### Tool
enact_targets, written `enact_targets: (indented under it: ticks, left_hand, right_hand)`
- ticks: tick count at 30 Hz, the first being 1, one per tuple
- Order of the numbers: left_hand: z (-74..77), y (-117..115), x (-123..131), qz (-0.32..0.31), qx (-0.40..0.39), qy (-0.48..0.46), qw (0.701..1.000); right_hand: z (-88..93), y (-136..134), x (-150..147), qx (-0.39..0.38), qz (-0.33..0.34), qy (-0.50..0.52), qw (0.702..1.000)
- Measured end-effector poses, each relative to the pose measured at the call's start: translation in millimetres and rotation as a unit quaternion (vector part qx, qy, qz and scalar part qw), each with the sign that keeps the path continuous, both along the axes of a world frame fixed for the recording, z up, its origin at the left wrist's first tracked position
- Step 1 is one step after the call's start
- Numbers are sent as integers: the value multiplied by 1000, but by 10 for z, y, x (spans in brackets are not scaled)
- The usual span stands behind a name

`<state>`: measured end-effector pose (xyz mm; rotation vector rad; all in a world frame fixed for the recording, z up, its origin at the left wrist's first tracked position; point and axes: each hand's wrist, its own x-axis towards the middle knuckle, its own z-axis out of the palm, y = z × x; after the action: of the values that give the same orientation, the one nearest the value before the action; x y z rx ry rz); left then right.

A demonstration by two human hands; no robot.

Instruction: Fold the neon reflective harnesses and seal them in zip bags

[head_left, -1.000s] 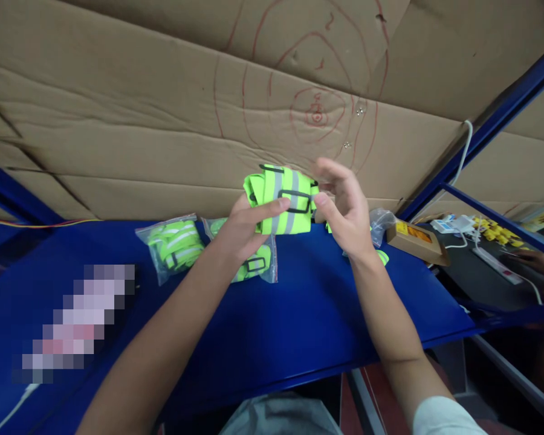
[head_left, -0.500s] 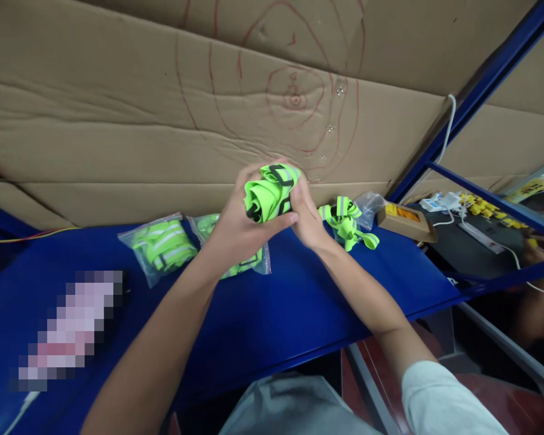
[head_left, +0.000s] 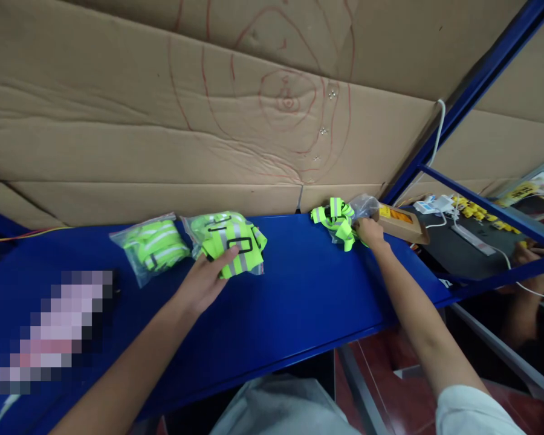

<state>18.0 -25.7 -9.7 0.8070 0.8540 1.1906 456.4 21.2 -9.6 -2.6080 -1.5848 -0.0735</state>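
Note:
My left hand (head_left: 204, 279) lies on a folded neon-green reflective band (head_left: 236, 248) with grey stripes and a black buckle, pressing it down on top of a bagged band on the blue shelf (head_left: 299, 302). Its fingers are stretched over the band. My right hand (head_left: 369, 231) reaches to the right, fingers curled at a loose bundle of green bands (head_left: 338, 220) and a clear plastic bag (head_left: 365, 206). What those fingers hold is hidden.
A sealed bag of green bands (head_left: 152, 244) lies left of my left hand. A brown box (head_left: 401, 222) sits by the right hand. Cardboard (head_left: 208, 121) walls the back. Another person's hand (head_left: 532, 254) works at a neighbouring table with yellow parts (head_left: 474, 211) and a power strip.
Both hands held the folded band up in the air. My left hand has since brought it down onto the shelf, and my right hand has let go and moved right to the loose bundle.

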Motion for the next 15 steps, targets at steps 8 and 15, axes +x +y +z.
enact_targets:
  ticks: [8,15]
  left_hand:
    - [-32,-16,84,-55,0,15,998]
    - [-153,-105,84,-113,-16,-19,993]
  right_hand:
    - [478,-79,40,148,-84,-48,984]
    - [481,-315,-1070,442,195,47,874]
